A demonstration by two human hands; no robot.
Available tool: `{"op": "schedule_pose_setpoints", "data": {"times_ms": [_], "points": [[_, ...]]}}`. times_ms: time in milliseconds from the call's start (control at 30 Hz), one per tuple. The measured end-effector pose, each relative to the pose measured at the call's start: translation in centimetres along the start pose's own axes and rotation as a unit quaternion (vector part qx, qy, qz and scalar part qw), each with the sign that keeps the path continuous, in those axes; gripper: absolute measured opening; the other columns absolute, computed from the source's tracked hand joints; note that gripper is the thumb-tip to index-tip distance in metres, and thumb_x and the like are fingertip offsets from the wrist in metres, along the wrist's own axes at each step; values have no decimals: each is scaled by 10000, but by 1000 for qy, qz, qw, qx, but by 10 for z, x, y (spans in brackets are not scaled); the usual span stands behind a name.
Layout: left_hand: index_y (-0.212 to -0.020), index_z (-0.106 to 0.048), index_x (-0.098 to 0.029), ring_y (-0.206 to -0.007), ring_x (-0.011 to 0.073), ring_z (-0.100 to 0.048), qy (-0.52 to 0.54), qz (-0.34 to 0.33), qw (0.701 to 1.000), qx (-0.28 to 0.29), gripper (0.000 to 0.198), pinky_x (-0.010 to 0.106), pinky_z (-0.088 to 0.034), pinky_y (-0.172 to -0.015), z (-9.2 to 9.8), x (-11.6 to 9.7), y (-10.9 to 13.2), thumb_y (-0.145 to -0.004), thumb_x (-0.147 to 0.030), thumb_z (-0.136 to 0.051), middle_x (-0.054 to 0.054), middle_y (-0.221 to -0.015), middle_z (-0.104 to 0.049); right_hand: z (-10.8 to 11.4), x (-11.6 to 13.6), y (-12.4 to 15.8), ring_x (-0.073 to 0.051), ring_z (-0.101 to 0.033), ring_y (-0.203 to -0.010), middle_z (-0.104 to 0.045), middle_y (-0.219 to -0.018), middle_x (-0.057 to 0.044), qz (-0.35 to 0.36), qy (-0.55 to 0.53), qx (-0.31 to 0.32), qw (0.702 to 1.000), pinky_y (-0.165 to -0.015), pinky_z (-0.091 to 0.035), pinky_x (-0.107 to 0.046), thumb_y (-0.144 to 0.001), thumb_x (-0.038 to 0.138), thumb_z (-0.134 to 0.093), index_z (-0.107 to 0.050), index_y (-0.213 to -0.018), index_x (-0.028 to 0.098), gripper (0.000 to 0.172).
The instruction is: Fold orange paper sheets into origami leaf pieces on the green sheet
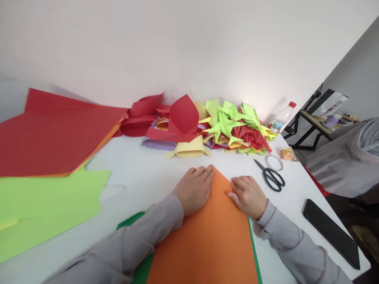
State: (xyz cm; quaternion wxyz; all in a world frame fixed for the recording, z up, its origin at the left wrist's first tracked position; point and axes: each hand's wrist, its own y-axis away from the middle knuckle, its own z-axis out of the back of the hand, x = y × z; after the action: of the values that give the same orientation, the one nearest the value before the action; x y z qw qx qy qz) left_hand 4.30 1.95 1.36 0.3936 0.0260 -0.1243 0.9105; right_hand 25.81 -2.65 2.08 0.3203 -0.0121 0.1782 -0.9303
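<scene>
An orange paper sheet lies on the white table, folded to a point at its far end, with a green sheet under it. My left hand presses flat on the left folded flap, fingers together and stretched out. My right hand rests on the right flap's edge, fingers curled down onto the paper. Both wrists are in grey sleeves.
Red sheets and lime sheets lie at the left. A heap of folded paper pieces and curled strips sits by the wall. Scissors, a tape roll, a bottle and a black phone lie at the right.
</scene>
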Motion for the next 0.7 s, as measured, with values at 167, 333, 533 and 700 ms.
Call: {"op": "schedule_pose_setpoints", "data": {"times_ms": [167,333,533,700], "points": [[-1295,-515,-21,-1011,304,-520,11,4,1000,8,476,424,-373,-786,1,0,0,-895,-221,-353,176,-1375,-505,8,1,28,-216,-546,-874,-659,-984,-132,-8,-29,-54,998,-768,-421,-354,-949,240,-428,-644,-940,93,261],[-1298,-513,-29,-1015,300,-517,14,7,1000,3,477,419,-365,-787,0,1,0,-891,-230,-365,171,-1370,-510,13,3,35,-204,-565,-858,-682,-956,-119,-32,-46,-70,996,-763,-422,-354,-949,205,-409,-663,-897,115,274],[-1257,-543,-38,-983,297,-512,26,7,999,-18,460,419,-369,-782,-1,1,-1,-869,-238,-399,181,-1331,-535,13,0,-4,-199,-579,-881,-701,-931,-91,-70,-27,-60,995,-798,-392,-352,-961,241,-416,-682,-841,164,302],[-1199,-571,-61,-973,299,-497,46,11,998,-44,408,423,-386,-798,-3,1,-2,-862,-223,-408,192,-1257,-554,-10,-2,-61,-191,-560,-880,-667,-939,-78,-99,-29,48,994,-778,-395,-308,-944,197,-444,-657,-1068,184,247]]}}
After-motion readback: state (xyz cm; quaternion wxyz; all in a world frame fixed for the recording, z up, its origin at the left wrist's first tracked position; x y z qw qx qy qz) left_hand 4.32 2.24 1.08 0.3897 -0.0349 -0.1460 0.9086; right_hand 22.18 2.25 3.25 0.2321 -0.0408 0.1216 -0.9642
